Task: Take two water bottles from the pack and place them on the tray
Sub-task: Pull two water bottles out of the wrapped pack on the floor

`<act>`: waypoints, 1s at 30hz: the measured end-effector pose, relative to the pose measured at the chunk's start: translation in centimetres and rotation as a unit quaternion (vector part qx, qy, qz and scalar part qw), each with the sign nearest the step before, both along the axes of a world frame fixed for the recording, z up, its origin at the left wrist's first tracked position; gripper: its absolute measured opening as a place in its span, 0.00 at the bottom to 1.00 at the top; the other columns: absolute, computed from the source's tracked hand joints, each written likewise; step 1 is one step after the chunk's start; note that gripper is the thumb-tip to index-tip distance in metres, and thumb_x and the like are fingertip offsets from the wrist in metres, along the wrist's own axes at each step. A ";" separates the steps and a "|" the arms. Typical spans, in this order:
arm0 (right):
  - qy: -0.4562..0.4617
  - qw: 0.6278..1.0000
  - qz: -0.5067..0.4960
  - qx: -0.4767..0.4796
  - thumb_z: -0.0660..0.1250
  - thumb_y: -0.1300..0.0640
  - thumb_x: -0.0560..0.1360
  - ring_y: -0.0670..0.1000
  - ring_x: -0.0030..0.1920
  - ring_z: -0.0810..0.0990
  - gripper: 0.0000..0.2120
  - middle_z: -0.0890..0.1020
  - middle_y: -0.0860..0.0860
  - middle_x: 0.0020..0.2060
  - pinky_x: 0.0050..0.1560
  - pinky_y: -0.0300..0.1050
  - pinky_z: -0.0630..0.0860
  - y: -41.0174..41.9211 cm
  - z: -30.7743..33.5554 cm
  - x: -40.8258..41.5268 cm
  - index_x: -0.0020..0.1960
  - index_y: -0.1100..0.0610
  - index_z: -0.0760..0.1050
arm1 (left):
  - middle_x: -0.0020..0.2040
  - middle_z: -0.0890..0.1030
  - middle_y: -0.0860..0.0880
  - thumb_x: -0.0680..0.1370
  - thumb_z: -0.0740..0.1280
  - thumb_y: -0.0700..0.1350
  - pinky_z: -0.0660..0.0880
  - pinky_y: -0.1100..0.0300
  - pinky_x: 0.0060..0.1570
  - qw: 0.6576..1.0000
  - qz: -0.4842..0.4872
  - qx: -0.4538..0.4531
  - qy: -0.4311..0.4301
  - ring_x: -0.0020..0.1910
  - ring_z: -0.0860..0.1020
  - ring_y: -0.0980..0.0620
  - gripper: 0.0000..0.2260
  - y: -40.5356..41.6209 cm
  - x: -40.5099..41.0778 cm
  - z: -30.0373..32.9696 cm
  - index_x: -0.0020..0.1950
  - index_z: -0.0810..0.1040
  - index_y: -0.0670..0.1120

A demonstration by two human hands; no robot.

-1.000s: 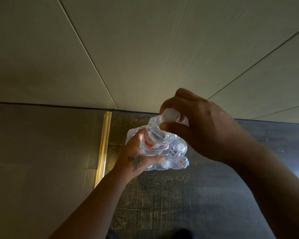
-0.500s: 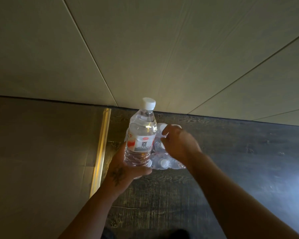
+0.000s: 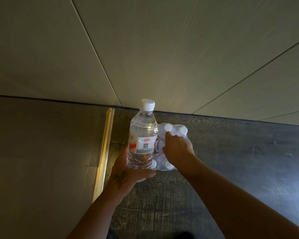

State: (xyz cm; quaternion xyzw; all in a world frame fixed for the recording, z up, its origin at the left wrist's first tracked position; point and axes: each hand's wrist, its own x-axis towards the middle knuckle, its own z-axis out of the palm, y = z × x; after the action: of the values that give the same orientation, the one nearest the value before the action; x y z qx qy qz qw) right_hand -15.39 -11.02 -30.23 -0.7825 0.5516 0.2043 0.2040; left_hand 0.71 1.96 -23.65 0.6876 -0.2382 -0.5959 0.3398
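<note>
A clear water bottle (image 3: 142, 135) with a white cap and a red-and-white label stands upright in my left hand (image 3: 128, 173), which grips its lower part above the floor. Behind it the plastic-wrapped pack (image 3: 176, 131) of bottles sits on the dark floor near the wall. My right hand (image 3: 177, 149) reaches down onto the pack, fingers at the white cap of a bottle (image 3: 167, 127) at its far side. Whether the fingers have closed on it is hidden. No tray is in view.
A pale panelled wall (image 3: 145, 49) rises just behind the pack. A brass strip (image 3: 104, 152) separates the dark wood floor (image 3: 231, 161) from a lighter grey floor (image 3: 41, 161) on the left.
The bottle has come free of the pack and now stands upright in my left hand. My right hand let go of its cap and went down onto the pack.
</note>
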 end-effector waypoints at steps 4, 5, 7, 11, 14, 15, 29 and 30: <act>-0.094 0.995 -0.040 -0.023 0.68 0.47 0.82 0.53 0.42 0.85 0.20 0.86 0.56 0.50 0.42 0.48 0.84 -0.8 6.2 -0.8 0.69 0.55 0.72 | 0.65 0.87 0.50 0.58 0.84 0.46 0.83 0.44 0.67 1.000 0.004 -0.005 0.001 0.65 0.85 0.47 0.43 -0.3 0.0 0.1 0.72 0.75 0.56; -0.121 0.991 -0.041 -0.048 0.69 0.46 0.81 0.52 0.38 0.84 0.18 0.86 0.55 0.46 0.38 0.49 0.84 -1.1 8.3 -1.1 0.65 0.55 0.74 | 0.65 0.88 0.49 0.58 0.84 0.47 0.83 0.44 0.67 1.000 0.004 -0.006 0.002 0.65 0.85 0.47 0.42 -0.3 -0.1 0.2 0.71 0.76 0.56; -0.170 0.979 -0.038 -0.105 0.70 0.44 0.78 0.49 0.31 0.81 0.13 0.84 0.49 0.37 0.30 0.48 0.81 -1.6 12.8 -1.8 0.55 0.52 0.76 | 0.63 0.88 0.49 0.55 0.83 0.52 0.84 0.45 0.64 1.000 0.007 -0.012 0.003 0.64 0.86 0.46 0.43 -0.6 -0.1 0.4 0.71 0.78 0.53; -0.244 0.950 -0.048 -0.189 0.72 0.45 0.74 0.42 0.26 0.76 0.09 0.78 0.43 0.28 0.23 0.38 0.69 -3.0 20.7 -2.2 0.44 0.48 0.75 | 0.60 0.89 0.50 0.55 0.83 0.53 0.87 0.52 0.56 0.999 0.016 -0.037 0.007 0.60 0.87 0.50 0.43 -1.7 -0.1 1.0 0.71 0.78 0.52; -0.271 0.940 -0.038 -0.204 0.74 0.47 0.73 0.46 0.27 0.77 0.10 0.78 0.46 0.28 0.26 0.41 0.69 -3.9 22.4 -1.7 0.42 0.51 0.76 | 0.60 0.89 0.51 0.55 0.84 0.53 0.85 0.53 0.57 0.997 0.026 -0.067 -0.009 0.59 0.87 0.52 0.43 -2.9 0.0 1.2 0.71 0.78 0.54; -0.274 0.939 -0.035 -0.203 0.74 0.48 0.72 0.48 0.28 0.77 0.10 0.79 0.47 0.28 0.26 0.42 0.69 -4.2 22.3 -1.6 0.42 0.52 0.76 | 0.60 0.89 0.52 0.55 0.84 0.53 0.84 0.53 0.58 0.997 0.029 -0.075 -0.013 0.60 0.87 0.52 0.43 -3.3 -0.1 1.3 0.70 0.78 0.58; -0.384 0.906 -0.051 -0.169 0.79 0.50 0.74 0.48 0.29 0.76 0.13 0.80 0.48 0.32 0.28 0.41 0.71 -3.8 14.1 -1.3 0.47 0.56 0.78 | 0.63 0.88 0.56 0.57 0.85 0.50 0.83 0.50 0.63 0.993 0.037 -0.108 0.014 0.64 0.86 0.53 0.36 -5.6 0.1 0.5 0.59 0.79 0.76; -0.401 0.899 -0.072 -0.162 0.79 0.50 0.74 0.48 0.31 0.76 0.13 0.80 0.49 0.34 0.29 0.41 0.71 -3.7 13.4 -1.4 0.48 0.55 0.77 | 0.62 0.88 0.57 0.57 0.85 0.49 0.83 0.50 0.63 0.994 0.034 -0.107 0.013 0.62 0.86 0.55 0.36 -5.8 0.0 0.4 0.58 0.79 0.77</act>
State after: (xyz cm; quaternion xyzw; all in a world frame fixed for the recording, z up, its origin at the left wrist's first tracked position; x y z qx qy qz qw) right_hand -16.83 -14.75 -16.82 -0.7788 0.5029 -0.2347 0.2924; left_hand 0.70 -3.79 -23.21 0.6474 -0.2725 -0.5638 0.4344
